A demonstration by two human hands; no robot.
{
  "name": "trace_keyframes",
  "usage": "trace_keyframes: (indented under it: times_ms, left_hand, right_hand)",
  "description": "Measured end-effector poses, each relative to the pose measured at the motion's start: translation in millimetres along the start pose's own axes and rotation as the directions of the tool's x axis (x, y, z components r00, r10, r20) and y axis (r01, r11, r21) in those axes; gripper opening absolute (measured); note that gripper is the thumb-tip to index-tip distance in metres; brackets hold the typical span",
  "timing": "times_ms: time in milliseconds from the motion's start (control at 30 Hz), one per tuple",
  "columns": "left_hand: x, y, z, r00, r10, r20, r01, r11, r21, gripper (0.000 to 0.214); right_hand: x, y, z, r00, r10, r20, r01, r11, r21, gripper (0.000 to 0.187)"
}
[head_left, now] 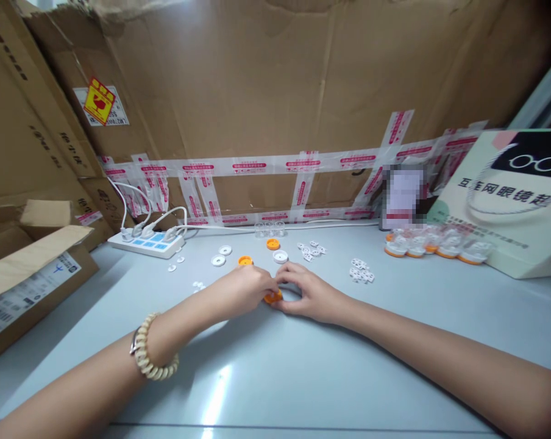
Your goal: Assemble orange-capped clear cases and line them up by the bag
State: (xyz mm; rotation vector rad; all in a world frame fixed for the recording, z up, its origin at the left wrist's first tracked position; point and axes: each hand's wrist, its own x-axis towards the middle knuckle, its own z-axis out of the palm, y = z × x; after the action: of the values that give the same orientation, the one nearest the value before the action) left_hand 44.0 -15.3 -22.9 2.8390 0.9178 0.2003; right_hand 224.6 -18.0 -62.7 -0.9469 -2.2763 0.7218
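Note:
Both my hands meet at the middle of the grey table over a small orange round part. My left hand has its fingers curled and pinched on the orange part's left side. My right hand has its fingers closed round the same part from the right. Most of the part is hidden between the fingers. A coiled cream band sits on my left wrist. Just beyond the hands lie two more orange discs, one of them further back, and white discs.
A white power strip with plugged cables lies at the back left. Small white pieces are scattered right of the hands. A row of orange-based clear parts stands before a pale box. Cardboard walls and an open carton enclose the table.

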Motion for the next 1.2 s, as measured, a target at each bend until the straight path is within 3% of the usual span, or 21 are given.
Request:
trace_keyframes:
  times_ms: [133,367,600,1033,1200]
  left_hand:
    - [2.0,0.6,-4.0,0.999,-0.038,0.017,0.039,0.999,-0.022,0.023]
    - [4.1,5.0,-7.4,0.999,0.030,0.044,-0.035,0.990,0.136,0.016]
    - [3.1,-1.0,-4.7,0.995,0.051,0.084,-0.061,0.991,0.117,0.018]
    - [-0.5,0.3,6.2,0.997,0.072,0.027,-0.077,0.964,0.254,0.018]
    - [-2.0,0.8,7.0,1.000,-0.004,0.021,0.001,0.989,0.149,0.018]
  right_hand:
    - [0.2,0.0,0.6,1.000,-0.005,-0.001,0.005,1.000,0.008,0.017]
    - [0.6,-0.1,1.2,1.000,-0.007,0.011,0.007,1.000,-0.023,0.016]
    - [0.1,-1.5,0.6,1.000,-0.001,0.029,0.002,1.000,-0.022,0.016]
    - [0.1,-0.1,2.3,1.000,-0.028,0.011,0.029,0.999,-0.021,0.013]
    - [-0.6,-1.5,2.6,1.000,-0.017,0.012,0.017,1.000,-0.025,0.014]
